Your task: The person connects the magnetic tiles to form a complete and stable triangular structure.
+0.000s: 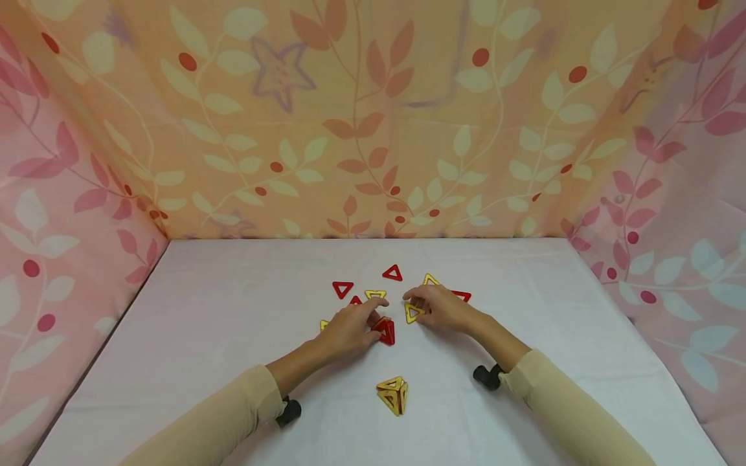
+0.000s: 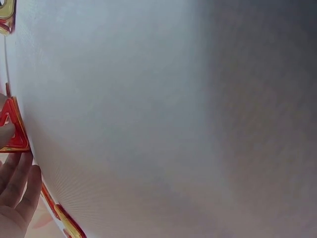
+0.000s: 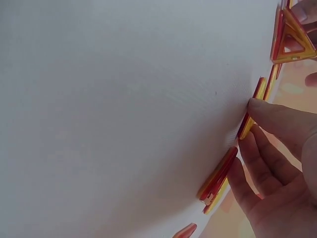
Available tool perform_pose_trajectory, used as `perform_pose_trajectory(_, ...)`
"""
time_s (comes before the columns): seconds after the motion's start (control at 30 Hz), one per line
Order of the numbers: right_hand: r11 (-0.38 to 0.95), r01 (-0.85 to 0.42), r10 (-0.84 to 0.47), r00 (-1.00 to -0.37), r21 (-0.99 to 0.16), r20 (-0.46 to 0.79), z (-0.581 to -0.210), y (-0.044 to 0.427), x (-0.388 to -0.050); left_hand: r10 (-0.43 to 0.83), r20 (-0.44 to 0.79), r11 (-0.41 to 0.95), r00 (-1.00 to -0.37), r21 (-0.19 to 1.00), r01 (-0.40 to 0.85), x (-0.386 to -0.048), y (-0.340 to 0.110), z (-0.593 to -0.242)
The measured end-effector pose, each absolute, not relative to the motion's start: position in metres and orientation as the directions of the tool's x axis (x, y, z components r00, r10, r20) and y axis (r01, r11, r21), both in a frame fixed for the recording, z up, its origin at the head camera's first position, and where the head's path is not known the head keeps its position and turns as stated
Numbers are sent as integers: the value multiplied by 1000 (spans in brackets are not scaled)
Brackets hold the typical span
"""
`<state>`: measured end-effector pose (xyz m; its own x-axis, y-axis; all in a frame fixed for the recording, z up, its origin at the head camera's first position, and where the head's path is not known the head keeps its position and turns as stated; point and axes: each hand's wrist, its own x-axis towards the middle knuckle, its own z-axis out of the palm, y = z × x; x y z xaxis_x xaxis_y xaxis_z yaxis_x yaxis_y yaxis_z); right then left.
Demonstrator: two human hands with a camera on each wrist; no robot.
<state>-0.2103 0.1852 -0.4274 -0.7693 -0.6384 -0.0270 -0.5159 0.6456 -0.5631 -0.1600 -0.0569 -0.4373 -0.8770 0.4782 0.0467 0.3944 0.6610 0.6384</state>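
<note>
My left hand (image 1: pixel 350 329) holds a small red pyramid of triangular tiles (image 1: pixel 385 331) between thumb and fingers, low over the white table. At the left edge of the left wrist view, the thumb lies on the red pyramid's face (image 2: pixel 20 138). Just to the right, my right hand (image 1: pixel 445 309) pinches a flat yellow triangle tile (image 1: pixel 414 314) at the table surface. In the right wrist view, thumb and fingertips touch that tile's edges (image 3: pixel 246 126); the pyramid (image 3: pixel 292 52) stands beyond it. A yellow pyramid (image 1: pixel 393 395) sits nearer the front, touched by neither hand.
Behind the hands lie loose triangle tiles: red ones (image 1: pixel 342 288) (image 1: pixel 393 273) (image 1: pixel 462 296) and yellow ones (image 1: pixel 375 295) (image 1: pixel 430 280). Another yellow tile (image 1: pixel 323 325) is partly covered by the left hand. Patterned cloth (image 1: pixel 373 162) surrounds the table's back and sides.
</note>
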Motion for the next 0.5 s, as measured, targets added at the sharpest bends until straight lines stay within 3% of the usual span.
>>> perform_pose_trajectory(0.5,644,-548,-663,-748,-534,-30,-426,184,-193,488,45,649,-872,649,396,-160,-58,-437)
